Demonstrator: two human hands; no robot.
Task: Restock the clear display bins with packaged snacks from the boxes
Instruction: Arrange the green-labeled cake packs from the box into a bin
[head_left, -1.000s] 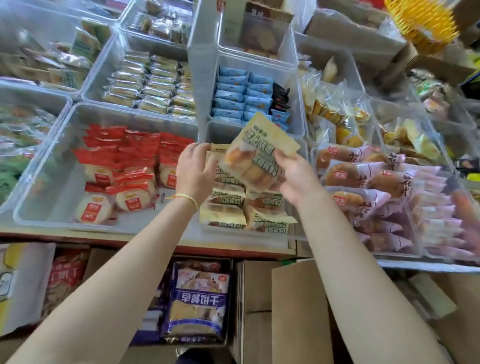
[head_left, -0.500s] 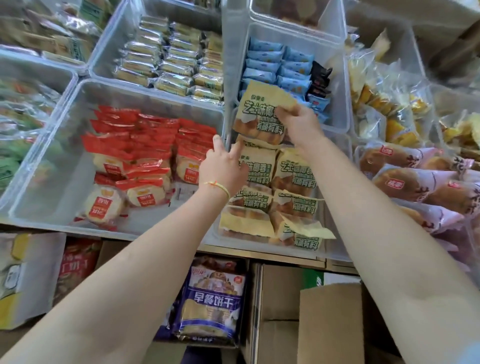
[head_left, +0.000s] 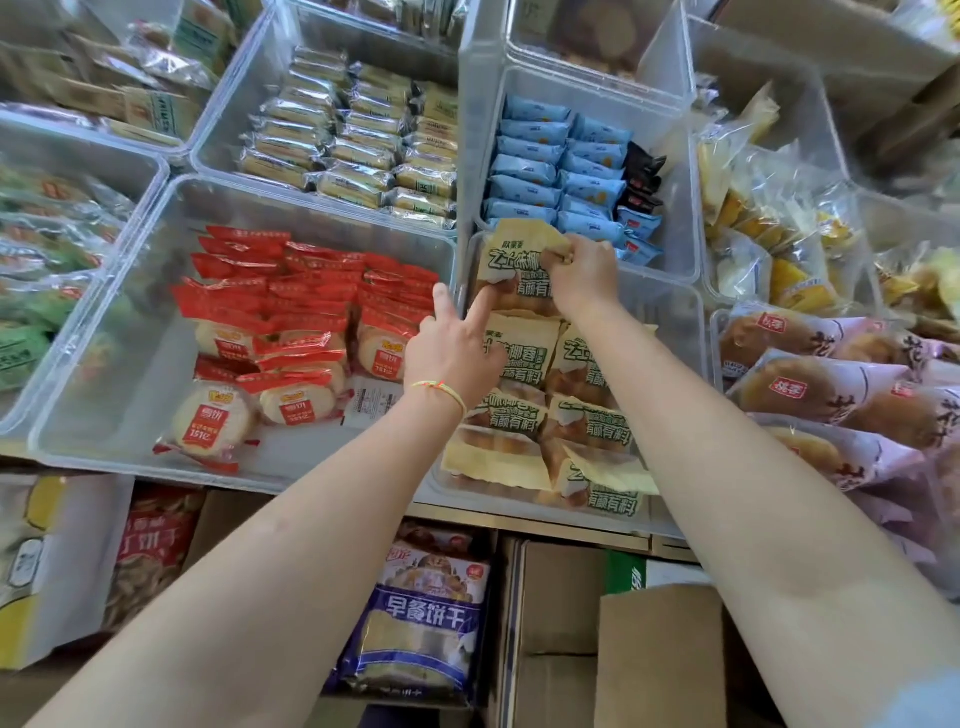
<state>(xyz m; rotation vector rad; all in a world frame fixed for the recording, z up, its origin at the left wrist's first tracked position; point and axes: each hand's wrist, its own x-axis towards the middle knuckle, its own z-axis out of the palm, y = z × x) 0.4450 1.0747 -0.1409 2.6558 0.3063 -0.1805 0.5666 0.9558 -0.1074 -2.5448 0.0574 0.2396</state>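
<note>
Our right hand (head_left: 584, 275) pinches the top edge of a yellow pack (head_left: 511, 273) and holds it upright at the far end of the middle bin (head_left: 693, 338), whose near part is filled with more yellow packs (head_left: 550, 410). Our left hand (head_left: 454, 353) has its index finger straight, touching the held pack's lower part. Red packs (head_left: 291, 317) fill the bin (head_left: 119, 332) to the left, and boxes (head_left: 613, 623) sit below the counter edge.

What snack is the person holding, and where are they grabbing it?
The right hand pinches a yellow bread packet by its top edge. The left hand holds nothing; its straight fingers touch the packet's lower part.
</note>
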